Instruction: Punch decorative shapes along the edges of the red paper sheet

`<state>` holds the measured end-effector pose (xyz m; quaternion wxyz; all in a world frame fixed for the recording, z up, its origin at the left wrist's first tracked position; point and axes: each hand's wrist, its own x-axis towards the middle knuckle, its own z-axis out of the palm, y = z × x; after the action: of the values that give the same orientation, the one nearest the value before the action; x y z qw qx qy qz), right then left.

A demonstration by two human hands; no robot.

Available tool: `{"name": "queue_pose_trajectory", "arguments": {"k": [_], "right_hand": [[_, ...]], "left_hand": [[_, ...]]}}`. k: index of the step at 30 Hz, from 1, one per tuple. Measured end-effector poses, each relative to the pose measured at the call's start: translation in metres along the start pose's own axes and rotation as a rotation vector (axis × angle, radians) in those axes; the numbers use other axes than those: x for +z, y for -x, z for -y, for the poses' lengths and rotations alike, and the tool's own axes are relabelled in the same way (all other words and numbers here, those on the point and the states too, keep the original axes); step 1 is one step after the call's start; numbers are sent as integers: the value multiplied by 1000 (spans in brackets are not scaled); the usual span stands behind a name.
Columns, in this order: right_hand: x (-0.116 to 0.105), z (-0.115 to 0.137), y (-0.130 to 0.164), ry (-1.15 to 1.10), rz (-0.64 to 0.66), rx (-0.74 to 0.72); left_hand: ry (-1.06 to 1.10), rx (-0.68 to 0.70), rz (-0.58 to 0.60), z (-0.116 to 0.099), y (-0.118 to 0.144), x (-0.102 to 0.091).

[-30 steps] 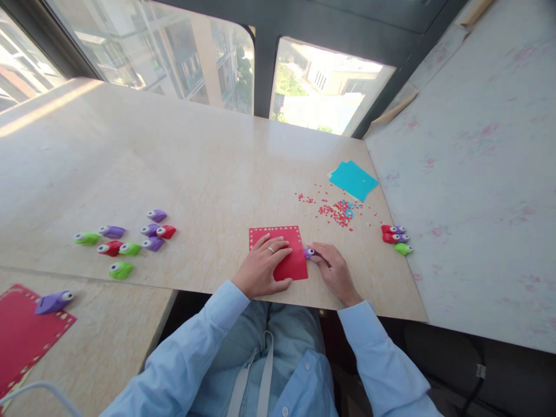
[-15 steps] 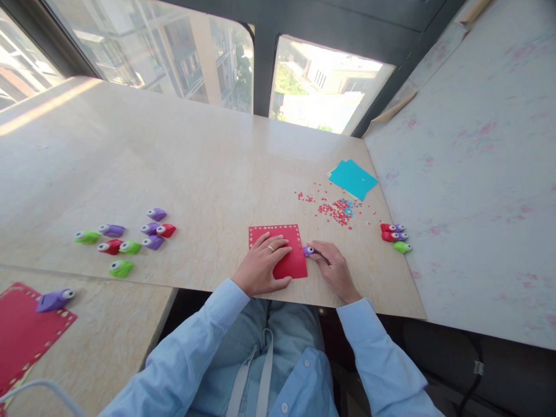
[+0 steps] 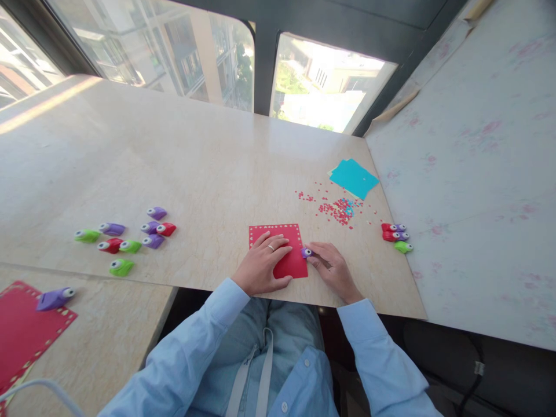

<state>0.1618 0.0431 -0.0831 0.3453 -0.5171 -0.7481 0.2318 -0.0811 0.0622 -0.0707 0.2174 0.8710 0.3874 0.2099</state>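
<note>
left hand (image 3: pixel 263 265): flat on the red paper sheet (image 3: pixel 278 250), centre of the frame, fingers spread
right hand (image 3: pixel 332 269): pinching a small purple paper punch (image 3: pixel 307 252) at the sheet's right edge
red confetti (image 3: pixel 334 209): scattered right of centre, below the teal paper (image 3: pixel 354 178)
loose punches (image 3: pixel 125 238): cluster at left; three more (image 3: pixel 397 236) at right
lower left: second red sheet (image 3: pixel 21 330) with a purple punch (image 3: pixel 54 298) on it

My left hand (image 3: pixel 262 267) lies flat on the paper sheet (image 3: pixel 278 250) at the near edge of the table (image 3: pixel 208 168). My right hand (image 3: pixel 333 269) holds a small punch (image 3: pixel 307 252) against the sheet's right edge. Punched scraps (image 3: pixel 336 209) lie behind to the right, a paper stack (image 3: pixel 354 178) beyond them. Three punches (image 3: pixel 397 236) sit far right; a cluster of punches (image 3: pixel 125 237) sits far left.
</note>
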Motion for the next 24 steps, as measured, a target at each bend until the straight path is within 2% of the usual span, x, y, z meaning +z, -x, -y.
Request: {"name": "queue_pose_trajectory", "arguments": {"k": [15, 24], "right_hand": [[3, 3, 4, 23, 4, 24], [1, 7, 8, 27, -7, -32]], "left_hand": [[24, 1, 0, 1, -1, 0], [22, 8, -3, 2, 1, 1]]}}
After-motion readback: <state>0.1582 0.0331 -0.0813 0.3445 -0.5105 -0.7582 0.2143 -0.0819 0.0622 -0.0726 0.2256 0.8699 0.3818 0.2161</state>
